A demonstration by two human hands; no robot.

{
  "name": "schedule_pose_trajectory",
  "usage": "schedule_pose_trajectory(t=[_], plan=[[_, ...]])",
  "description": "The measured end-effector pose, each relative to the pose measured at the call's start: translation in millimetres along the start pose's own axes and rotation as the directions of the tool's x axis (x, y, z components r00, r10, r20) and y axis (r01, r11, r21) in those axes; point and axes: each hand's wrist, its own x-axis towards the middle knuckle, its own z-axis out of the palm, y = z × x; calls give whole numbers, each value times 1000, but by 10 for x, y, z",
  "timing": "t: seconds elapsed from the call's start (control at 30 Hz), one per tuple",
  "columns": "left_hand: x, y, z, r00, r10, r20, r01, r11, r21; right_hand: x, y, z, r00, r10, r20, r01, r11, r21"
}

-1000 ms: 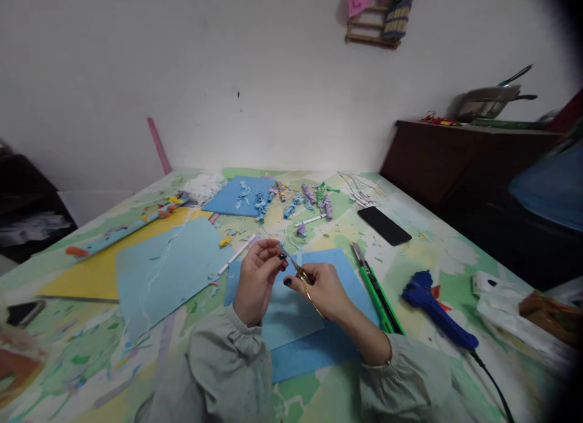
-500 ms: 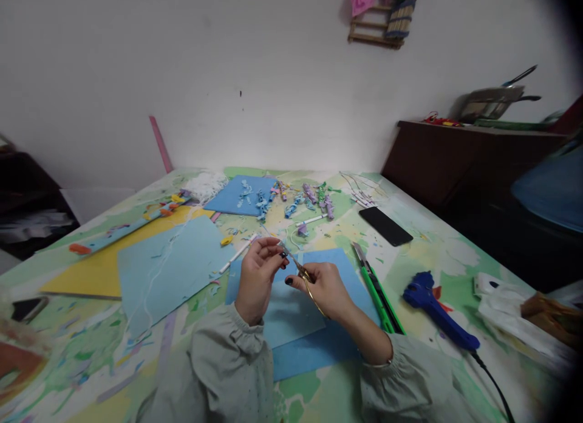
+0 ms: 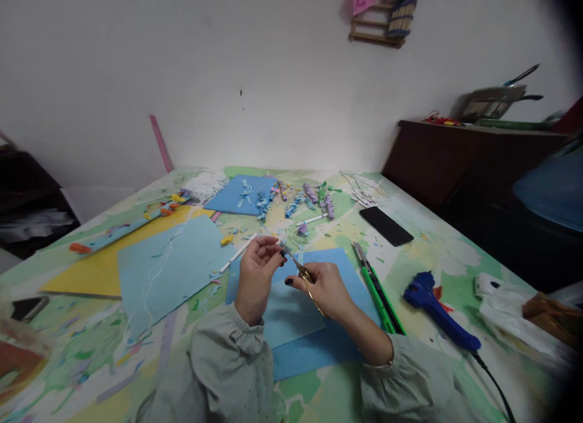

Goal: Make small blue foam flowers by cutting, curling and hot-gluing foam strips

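In my right hand (image 3: 324,286) is a pair of gold-handled scissors (image 3: 306,277), its blades pointing up and left toward the fingers of my left hand (image 3: 259,271). My left hand is closed in a pinch at the blade tips; whatever small piece it holds is hidden by the fingers. Beneath both hands lie a light blue foam sheet (image 3: 291,319) and a darker blue sheet (image 3: 310,353). A white stick (image 3: 232,260) lies just beyond my left hand.
To the right are a green utility knife (image 3: 378,292), a black phone (image 3: 386,225) and a blue glue gun (image 3: 439,313). Small curled paper pieces (image 3: 296,204) lie at the back. On the left are a pale blue sheet (image 3: 170,271), a yellow sheet (image 3: 86,274) and scattered scraps.
Both hands stay almost where they were, with the scissors at the left fingertips. Only a very slight shift of the left fingers shows.
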Motion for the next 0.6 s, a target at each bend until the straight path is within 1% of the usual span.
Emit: schedule_pose_trajectory(t=[0.27,0.6], plan=[[7,-12,-18,999,29,-24,-28,998,48,-5,-18,-1,1000,4,2,-4,1000,-15],[13,-23,-21,998,53,-42,-50,997,63,9,-18,-1,1000,-3,-1,3,999,-50]])
